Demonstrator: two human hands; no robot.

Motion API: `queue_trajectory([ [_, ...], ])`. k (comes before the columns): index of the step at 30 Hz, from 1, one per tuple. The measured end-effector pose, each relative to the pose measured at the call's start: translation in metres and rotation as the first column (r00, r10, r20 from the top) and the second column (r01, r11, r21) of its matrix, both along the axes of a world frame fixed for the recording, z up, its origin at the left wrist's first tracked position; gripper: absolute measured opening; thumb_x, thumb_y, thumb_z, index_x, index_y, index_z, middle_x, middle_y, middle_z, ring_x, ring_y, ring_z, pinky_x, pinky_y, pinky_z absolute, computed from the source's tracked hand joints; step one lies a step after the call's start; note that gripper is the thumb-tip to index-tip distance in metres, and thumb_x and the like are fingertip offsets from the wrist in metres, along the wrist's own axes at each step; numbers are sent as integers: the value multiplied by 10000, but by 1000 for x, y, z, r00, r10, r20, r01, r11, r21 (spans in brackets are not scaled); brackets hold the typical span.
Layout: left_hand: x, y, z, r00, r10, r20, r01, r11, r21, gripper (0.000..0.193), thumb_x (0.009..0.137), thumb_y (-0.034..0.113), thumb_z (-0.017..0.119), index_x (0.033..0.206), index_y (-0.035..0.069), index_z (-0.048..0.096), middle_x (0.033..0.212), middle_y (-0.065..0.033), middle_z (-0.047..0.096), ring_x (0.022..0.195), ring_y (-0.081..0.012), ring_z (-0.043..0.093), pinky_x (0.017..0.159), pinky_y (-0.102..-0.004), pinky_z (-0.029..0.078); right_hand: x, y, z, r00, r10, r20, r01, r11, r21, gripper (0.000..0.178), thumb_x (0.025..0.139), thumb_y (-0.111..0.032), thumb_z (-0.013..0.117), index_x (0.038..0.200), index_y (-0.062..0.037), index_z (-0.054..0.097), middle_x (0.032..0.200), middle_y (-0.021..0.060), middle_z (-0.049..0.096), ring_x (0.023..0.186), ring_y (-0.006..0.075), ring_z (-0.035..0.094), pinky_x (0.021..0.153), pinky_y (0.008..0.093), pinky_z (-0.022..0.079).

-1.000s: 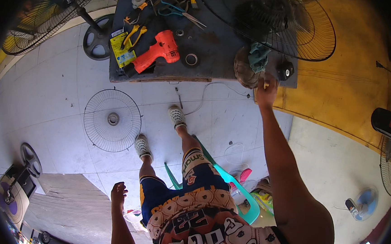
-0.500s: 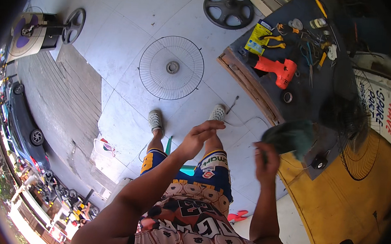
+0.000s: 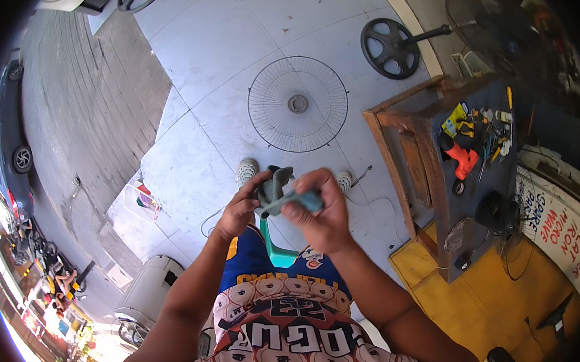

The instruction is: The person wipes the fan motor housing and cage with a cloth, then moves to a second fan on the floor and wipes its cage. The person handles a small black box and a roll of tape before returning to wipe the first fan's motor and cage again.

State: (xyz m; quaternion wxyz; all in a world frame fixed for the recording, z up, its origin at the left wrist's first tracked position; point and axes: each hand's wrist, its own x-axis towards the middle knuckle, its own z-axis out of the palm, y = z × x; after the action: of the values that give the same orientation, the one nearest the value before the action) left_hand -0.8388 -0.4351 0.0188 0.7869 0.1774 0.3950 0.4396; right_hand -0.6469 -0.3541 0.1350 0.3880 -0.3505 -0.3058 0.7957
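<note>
Both my hands are together in front of my lap, on a grey-green cloth (image 3: pixel 277 188) with curled, bunched folds. My left hand (image 3: pixel 241 208) grips its left side with bent fingers. On the right, the fingers and thumb of my right hand (image 3: pixel 321 210) are closed on the other end, slightly blurred by motion. Palms and fingers hide part of the cloth. Beyond them, a round wire fan grille (image 3: pixel 299 77) lies flat on the floor, touched by neither hand.
A wooden workbench (image 3: pixel 399 162) at right bears an orange-red power drill (image 3: pixel 463 159), pliers (image 3: pixel 466 128) and other tools. A black fan base (image 3: pixel 388 50) stands at far right of the grille. A teal stool (image 3: pixel 278 253) shows between my legs; a grey cylinder (image 3: pixel 155 286) lies at left.
My right hand has come from the bench side to the middle with the cloth. My left hand has shifted left and taken hold of it too. The view has turned and shifted.
</note>
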Motion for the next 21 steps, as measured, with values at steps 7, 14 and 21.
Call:
queue_trajectory([
  [7,-137,-1,11,841,-56,-538,165,974,157,347,1034,351,667,1092,9,670,998,-69,631,917,-163,578,840,-336,496,-94,86,-6,984,56,169,-81,987,142,462,855,17,812,1171,-122,505,1023,-2,540,954,93,582,855,245,510],
  [14,-271,44,87,749,177,-638,-7,966,260,423,1060,375,620,1224,-7,700,1025,-32,713,963,-121,621,878,-299,523,-149,144,59,687,524,504,-541,832,-127,545,905,-70,740,1412,-15,547,1123,76,654,1013,155,654,912,307,543],
  [21,-278,15,65,83,860,-503,-514,470,718,324,1016,117,593,1292,-50,620,1094,-72,641,1060,-177,577,934,-289,462,-212,98,56,767,631,116,-641,764,79,465,999,-235,672,1370,40,615,1129,98,718,977,155,675,859,324,545],
])
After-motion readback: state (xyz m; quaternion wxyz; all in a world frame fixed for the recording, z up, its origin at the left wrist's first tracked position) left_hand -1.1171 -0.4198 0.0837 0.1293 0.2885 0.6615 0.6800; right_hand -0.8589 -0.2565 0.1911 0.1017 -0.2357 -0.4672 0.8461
